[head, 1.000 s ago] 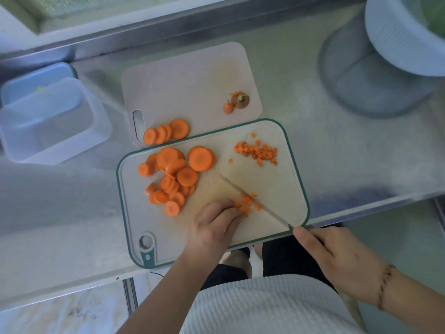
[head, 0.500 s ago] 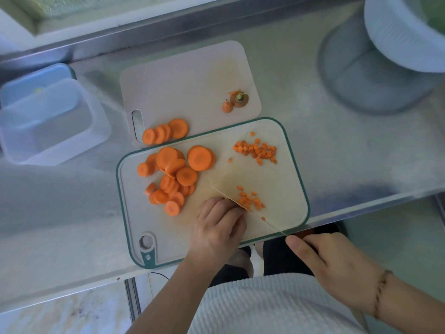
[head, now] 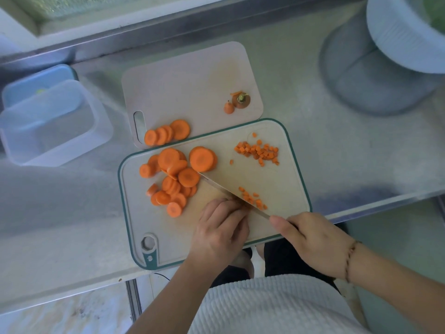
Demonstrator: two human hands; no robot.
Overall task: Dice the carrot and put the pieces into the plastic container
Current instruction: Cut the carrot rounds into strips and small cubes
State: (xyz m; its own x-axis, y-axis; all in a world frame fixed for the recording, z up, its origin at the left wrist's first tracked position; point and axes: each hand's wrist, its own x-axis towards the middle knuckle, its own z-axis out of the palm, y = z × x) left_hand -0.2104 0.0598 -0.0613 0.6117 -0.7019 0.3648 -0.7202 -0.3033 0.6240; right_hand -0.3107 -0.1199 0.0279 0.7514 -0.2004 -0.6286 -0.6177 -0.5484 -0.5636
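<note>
Left hand (head: pixel 220 233) fingers are curled on a carrot piece at lower centre to steady it, while the knife (head: pixel 234 195) is gripped by the right hand (head: pixel 313 239).

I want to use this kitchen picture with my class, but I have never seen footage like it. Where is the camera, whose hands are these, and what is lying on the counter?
The camera sits on a person's head, looking down. Their right hand grips a knife; their left hand steadies carrot by the blade. On the green-rimmed cutting board lie carrot slices and diced carrot. A second board behind holds more slices and the carrot ends. The plastic container stands left.
</note>
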